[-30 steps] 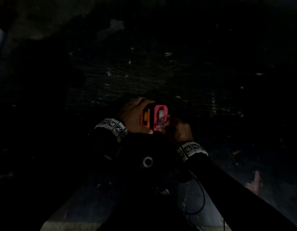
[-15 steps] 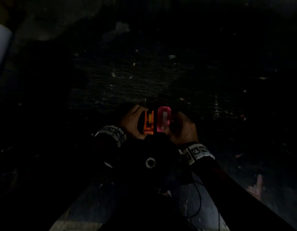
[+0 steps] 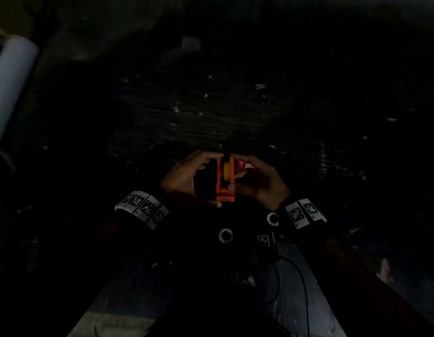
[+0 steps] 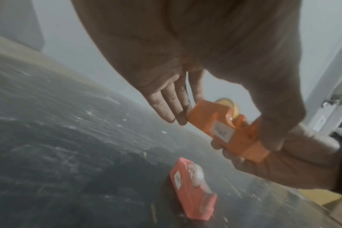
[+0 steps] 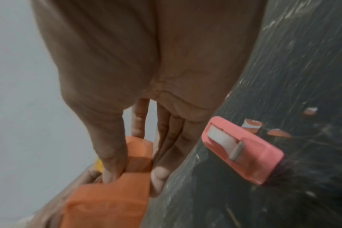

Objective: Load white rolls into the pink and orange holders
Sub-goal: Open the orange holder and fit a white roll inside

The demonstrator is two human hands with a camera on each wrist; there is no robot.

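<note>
The dark scuffed tabletop had the pink plastic holder lying flat, white roll already in. Both hands, left hand and right hand, pinched the orange plastic holder mid-air, probably steadying its yellow spool for loading.

orange holder | white label, writing blurred | nothing legible

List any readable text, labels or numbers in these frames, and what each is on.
Nothing can be read for sure.
Orange holder: white sticker with handwriting, blurred, unreadable.
Pink holder: white sticker, blurred, unreadable.
Wristbands: black-and-white square code markers, no words.
</note>
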